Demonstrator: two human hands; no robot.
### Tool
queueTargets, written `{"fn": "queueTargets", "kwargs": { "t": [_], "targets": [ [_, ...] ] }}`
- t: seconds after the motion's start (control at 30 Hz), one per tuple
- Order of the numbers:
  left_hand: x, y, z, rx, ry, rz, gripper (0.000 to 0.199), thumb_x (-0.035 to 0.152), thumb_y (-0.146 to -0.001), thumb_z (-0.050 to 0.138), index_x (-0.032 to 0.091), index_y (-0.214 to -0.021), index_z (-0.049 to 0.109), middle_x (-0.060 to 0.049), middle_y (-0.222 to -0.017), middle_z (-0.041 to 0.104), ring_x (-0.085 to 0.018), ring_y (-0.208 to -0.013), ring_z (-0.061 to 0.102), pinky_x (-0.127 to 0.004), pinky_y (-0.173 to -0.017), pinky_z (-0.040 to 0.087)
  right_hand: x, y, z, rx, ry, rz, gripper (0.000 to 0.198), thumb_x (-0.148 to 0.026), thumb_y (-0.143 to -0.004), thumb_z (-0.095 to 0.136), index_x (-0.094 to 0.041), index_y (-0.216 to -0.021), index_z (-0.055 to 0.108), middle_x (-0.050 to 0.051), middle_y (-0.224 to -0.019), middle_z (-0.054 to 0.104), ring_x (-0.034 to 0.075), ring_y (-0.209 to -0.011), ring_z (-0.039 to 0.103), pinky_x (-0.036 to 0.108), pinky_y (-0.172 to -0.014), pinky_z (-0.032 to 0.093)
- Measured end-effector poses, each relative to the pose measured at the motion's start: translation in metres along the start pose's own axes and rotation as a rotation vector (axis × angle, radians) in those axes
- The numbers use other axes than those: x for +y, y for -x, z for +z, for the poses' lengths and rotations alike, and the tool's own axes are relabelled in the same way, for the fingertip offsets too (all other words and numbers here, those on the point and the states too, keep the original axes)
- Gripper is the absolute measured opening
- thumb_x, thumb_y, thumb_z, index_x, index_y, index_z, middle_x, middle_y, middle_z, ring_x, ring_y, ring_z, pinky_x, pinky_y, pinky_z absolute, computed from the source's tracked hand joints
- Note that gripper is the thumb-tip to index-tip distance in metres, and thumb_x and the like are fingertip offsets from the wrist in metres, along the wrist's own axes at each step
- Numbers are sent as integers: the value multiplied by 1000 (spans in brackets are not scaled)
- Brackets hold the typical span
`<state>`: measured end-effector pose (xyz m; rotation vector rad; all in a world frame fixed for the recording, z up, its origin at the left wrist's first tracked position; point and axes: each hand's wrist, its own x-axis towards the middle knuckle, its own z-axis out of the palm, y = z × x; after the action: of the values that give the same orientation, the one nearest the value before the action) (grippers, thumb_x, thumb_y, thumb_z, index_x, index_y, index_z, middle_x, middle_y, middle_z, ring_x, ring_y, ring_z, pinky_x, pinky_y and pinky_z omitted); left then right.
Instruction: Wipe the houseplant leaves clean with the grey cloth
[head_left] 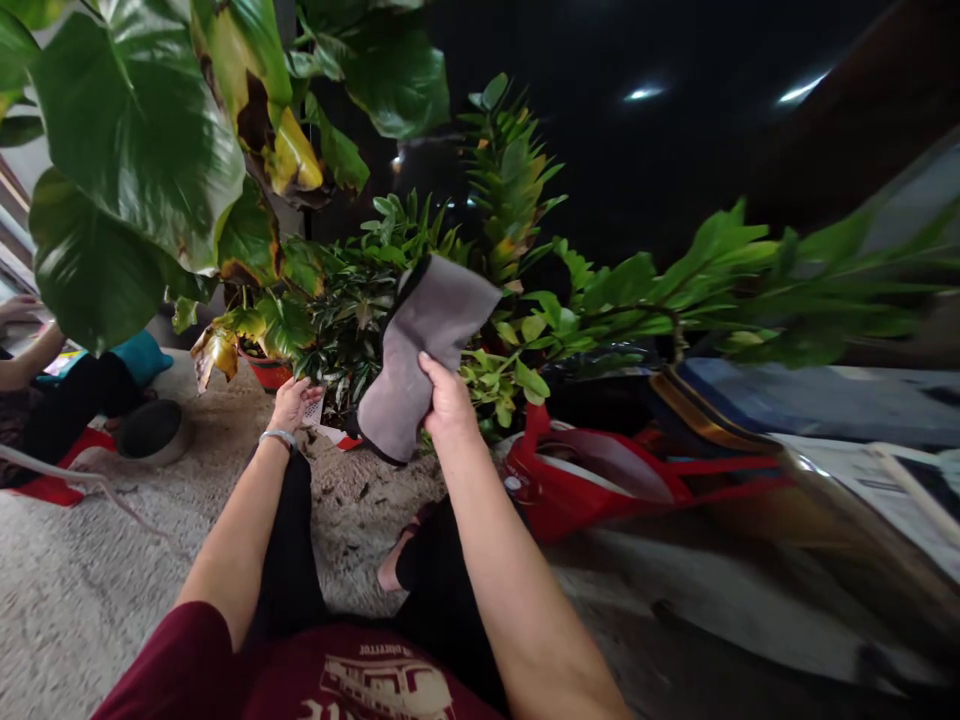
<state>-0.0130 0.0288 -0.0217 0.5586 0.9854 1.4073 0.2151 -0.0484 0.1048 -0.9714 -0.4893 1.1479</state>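
My right hand [451,400] grips a grey cloth with black edging [435,320], the thumb lying on top of it. The cloth is held up in front of the potted plants and hangs bent, partly folded over. Lower and to the left is my left hand [295,403], a band on its wrist and its fingers loosely curled and apart. Nothing shows clearly within it. Just beside its fingertips is a small pale dotted piece [313,410], and I cannot tell whether they touch. Dark-leaved foliage [349,345] stands right behind both hands.
Large glossy leaves [139,130] hang at upper left, above a red pot [266,370]. At right sit a red bag [592,475] and leafy branches [675,280]. A grey bowl [154,432] rests on the rough floor [112,580]. Another person's arm [34,360] shows at far left.
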Motion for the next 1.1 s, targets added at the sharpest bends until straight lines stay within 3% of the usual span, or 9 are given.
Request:
{"fn": "queueTargets", "kwargs": {
  "t": [0.13,0.23,0.33,0.5,0.6,0.77,0.87,1.0,1.1],
  "targets": [
    [1,-1,-1,24,43,20,27,10,-68,74,19,-78,50,3,-68,63,-15,-67,70,-29,-72,54,45,36,-28,-73,183,296,24,-35,-55,78,-23,-75,74,3,-64,75,28,-64,71,39,-62,57],
    [3,-3,-1,23,66,14,31,4,-65,71,20,-78,48,2,-71,65,-17,-75,72,-31,-81,55,58,75,-47,-93,229,350,13,-24,-49,79,-23,-59,71,5,-56,71,25,-50,64,37,-52,53],
    [4,-4,0,19,88,-2,34,4,-65,71,21,-78,46,1,-71,65,-18,-80,73,-32,-85,55,32,72,-44,-69,175,267,20,-20,-44,78,-22,-63,72,3,-59,73,24,-53,65,36,-54,55],
    [2,-3,2,28,91,-1,33,15,-70,77,21,-76,45,3,-68,63,-17,-72,72,-30,-78,55,-17,6,-7,18,7,-51,39,-32,-49,81,-21,-85,72,2,-79,78,25,-78,73,38,-73,60],
    [0,-4,3,31,56,12,32,18,-70,79,20,-77,48,2,-68,64,-17,-71,72,-31,-77,55,4,1,0,-3,29,145,32,-34,-51,80,-21,-79,71,3,-68,76,27,-71,73,41,-70,61],
    [-1,-5,-2,29,40,28,28,20,-71,79,18,-79,52,0,-70,66,-18,-72,73,-31,-77,54,48,69,-26,-94,173,404,27,-35,-52,82,-22,-73,73,5,-63,75,31,-63,72,44,-63,60],
    [0,-5,-3,27,33,31,26,19,-72,78,18,-79,53,0,-71,67,-17,-72,72,-31,-77,54,23,81,-31,-103,172,304,34,-38,-52,85,-20,-80,75,6,-69,77,31,-68,73,43,-65,61],
    [0,-3,0,30,34,29,26,18,-72,78,19,-77,53,0,-68,66,-17,-71,72,-30,-76,55,-24,30,-3,-24,32,-103,40,-34,-57,82,-18,-93,74,6,-91,79,28,-92,73,40,-80,61],
    [-1,-2,2,21,39,24,25,18,-72,78,18,-78,54,-1,-72,69,-17,-70,72,-30,-76,55,-13,-1,15,43,-40,-68,35,-30,-54,80,-19,-86,73,4,-84,79,27,-89,74,39,-79,61]
  ]
}}
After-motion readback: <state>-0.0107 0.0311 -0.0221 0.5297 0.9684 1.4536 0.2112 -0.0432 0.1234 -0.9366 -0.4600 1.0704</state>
